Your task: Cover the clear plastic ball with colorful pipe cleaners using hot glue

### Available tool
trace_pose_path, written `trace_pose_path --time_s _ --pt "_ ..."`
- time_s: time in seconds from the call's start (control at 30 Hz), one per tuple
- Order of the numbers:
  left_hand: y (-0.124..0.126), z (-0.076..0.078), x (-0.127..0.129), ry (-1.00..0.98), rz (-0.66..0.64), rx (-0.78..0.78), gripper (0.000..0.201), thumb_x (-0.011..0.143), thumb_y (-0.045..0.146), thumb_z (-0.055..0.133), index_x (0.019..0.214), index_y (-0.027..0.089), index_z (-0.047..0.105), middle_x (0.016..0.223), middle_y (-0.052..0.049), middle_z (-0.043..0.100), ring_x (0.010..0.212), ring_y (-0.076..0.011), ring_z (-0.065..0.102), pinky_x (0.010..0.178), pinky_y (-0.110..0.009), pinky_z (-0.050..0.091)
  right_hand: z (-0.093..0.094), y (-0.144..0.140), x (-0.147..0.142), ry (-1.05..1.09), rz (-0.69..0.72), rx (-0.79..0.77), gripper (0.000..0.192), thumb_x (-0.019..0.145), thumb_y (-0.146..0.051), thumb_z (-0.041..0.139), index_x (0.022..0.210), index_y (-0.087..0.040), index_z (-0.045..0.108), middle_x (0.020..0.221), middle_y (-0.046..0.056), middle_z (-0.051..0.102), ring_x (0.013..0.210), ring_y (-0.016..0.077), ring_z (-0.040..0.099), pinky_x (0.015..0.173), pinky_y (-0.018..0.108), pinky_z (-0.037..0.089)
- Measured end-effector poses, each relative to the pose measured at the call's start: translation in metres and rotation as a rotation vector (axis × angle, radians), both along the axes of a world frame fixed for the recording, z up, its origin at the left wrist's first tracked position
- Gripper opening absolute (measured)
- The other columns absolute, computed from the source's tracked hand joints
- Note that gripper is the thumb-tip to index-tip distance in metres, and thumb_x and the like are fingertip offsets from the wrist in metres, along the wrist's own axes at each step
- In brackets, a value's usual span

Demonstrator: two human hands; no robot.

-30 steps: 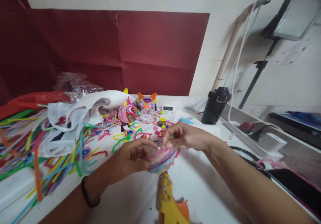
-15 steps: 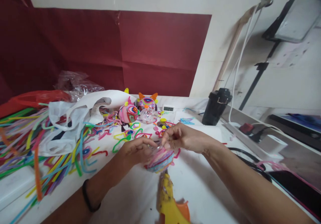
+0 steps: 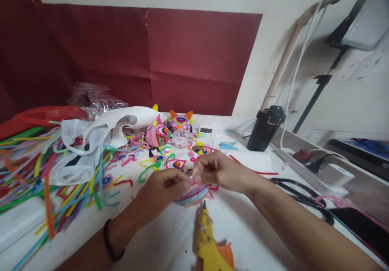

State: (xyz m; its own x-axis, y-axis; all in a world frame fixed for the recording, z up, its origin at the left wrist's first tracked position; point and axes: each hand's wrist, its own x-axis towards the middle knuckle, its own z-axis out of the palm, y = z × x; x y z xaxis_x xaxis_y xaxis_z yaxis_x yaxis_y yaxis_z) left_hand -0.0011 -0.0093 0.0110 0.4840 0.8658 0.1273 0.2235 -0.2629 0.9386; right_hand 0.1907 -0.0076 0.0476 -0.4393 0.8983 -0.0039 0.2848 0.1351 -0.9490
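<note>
Pink-striped ball sits just above the white table, approx. centre; left hand grips it from the side w/ curled fingers; right hand pinches its top edge w/ thumb & forefinger; yellow glue gun lies right below, nozzle near the ball; coloured pipe cleaners are spread at left; black cup stands behind.

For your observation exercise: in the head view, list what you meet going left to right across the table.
Coloured pipe cleaners → white plastic bag → left hand → right hand → black cup → white adapter.
</note>
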Motion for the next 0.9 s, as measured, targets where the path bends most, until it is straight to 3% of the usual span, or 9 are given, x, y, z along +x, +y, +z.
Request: trace_pose_path --time_s 0.2,0.37,0.6,0.73,0.9 --pt "0.0 0.006 0.0 0.012 -0.005 0.008 0.022 0.078 0.034 0.057 0.072 0.013 0.062 0.059 0.005 0.042 0.056 -0.0099 0.034 0.051 -0.023 0.024 -0.001 0.001 0.002 -0.012 -0.007 0.016 0.014 0.062 -0.025 0.069 0.067 -0.012 0.064 0.056 -0.004 0.054 0.05 0.0072 0.042 0.049 0.021 0.032" --pt "0.001 0.003 -0.001 0.025 -0.019 -0.007 0.021 0.078 0.033 0.057 0.073 0.013 0.062 0.06 0.004 0.043 0.057 -0.0105 0.035 0.052 -0.024 0.025 -0.002 0.001 0.001 -0.008 0.005 0.019 0.013 0.062 -0.022 0.068 0.068 -0.011 0.064 0.058 -0.003 0.056 0.052 0.0071 0.043 0.049 0.02 0.033" --pt "0.001 0.002 -0.001 -0.006 -0.048 -0.005 0.021 0.079 0.032 0.056 0.066 0.016 0.056 0.059 0.005 0.039 0.056 -0.0104 0.032 0.052 -0.024 0.022 0.002 -0.002 -0.002 -0.021 -0.001 0.008 0.007 0.064 -0.017 0.068 0.065 -0.011 0.065 0.049 -0.007 0.049 0.044 0.0048 0.035 0.042 0.018 0.026" --pt "0.001 0.003 -0.002 -0.025 -0.057 -0.027 0.021 0.078 0.033 0.058 0.065 0.016 0.055 0.058 0.006 0.038 0.056 -0.0104 0.031 0.052 -0.024 0.021 0.0 0.0 0.003 0.025 0.035 0.006 0.019 0.061 -0.027 0.077 0.067 -0.012 0.069 0.052 -0.005 0.054 0.048 0.0062 0.04 0.045 0.019 0.032" --pt "-0.001 0.006 -0.001 -0.058 -0.066 -0.085 0.023 0.076 0.034 0.059 0.063 0.016 0.054 0.057 0.006 0.037 0.054 -0.0101 0.031 0.051 -0.024 0.021 -0.002 0.003 0.01 0.014 0.095 0.043 0.021 0.065 -0.031 0.076 0.073 -0.012 0.073 0.063 -0.001 0.063 0.056 0.0088 0.048 0.053 0.021 0.04"
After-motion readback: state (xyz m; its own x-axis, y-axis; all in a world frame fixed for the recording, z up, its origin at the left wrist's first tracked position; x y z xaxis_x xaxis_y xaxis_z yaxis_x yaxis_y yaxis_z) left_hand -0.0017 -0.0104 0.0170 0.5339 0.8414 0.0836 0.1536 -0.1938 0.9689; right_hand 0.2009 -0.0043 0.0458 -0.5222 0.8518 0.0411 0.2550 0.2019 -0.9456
